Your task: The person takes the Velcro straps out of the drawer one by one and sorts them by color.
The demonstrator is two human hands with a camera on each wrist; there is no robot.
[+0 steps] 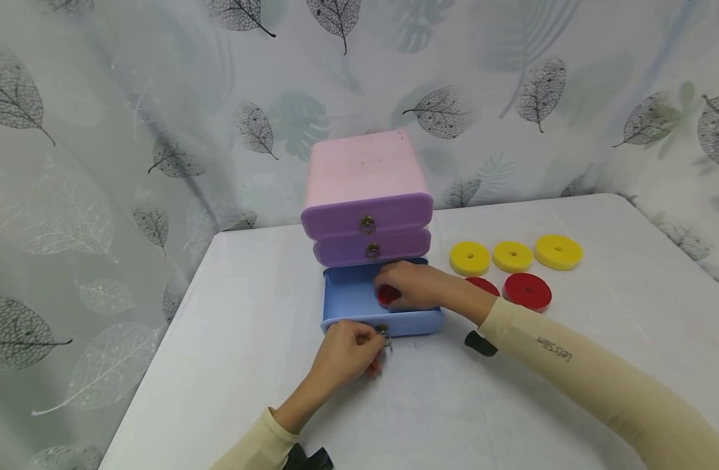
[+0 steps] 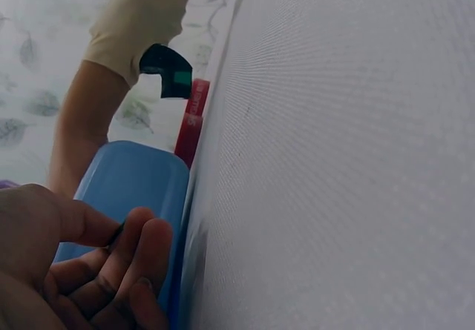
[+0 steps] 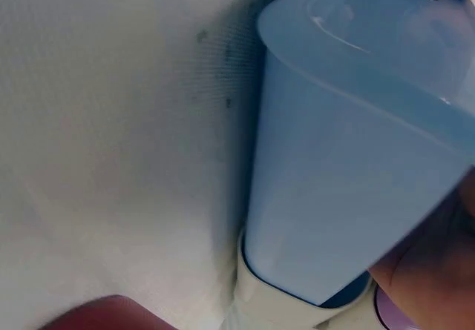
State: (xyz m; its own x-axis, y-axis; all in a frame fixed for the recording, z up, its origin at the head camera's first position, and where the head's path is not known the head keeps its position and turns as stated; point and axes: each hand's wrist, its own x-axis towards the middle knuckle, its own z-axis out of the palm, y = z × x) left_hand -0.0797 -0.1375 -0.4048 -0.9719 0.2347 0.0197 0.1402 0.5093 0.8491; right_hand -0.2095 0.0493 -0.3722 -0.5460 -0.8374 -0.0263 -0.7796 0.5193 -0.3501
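Observation:
A small drawer cabinet [image 1: 365, 166] has two purple-fronted drawers above a pulled-out blue drawer [image 1: 348, 290]. At the blue drawer's front, my left hand [image 1: 348, 351] pinches its metal ring pull [image 1: 385, 338] between thumb and fingers; the left wrist view shows the curled fingers against the blue front [image 2: 141, 182]. My right hand [image 1: 412, 286] reaches over the drawer's right side and grips a small red disc [image 1: 387, 296] inside it. In the right wrist view, the blue drawer's side wall [image 3: 334, 174] hides the disc and most of that hand.
On the white table right of the cabinet lie three yellow discs [image 1: 512, 256] in a row. Two red discs [image 1: 526, 291] lie in front of them, one partly behind my right forearm. A leaf-patterned cloth [image 1: 442, 111] hangs behind and at the sides.

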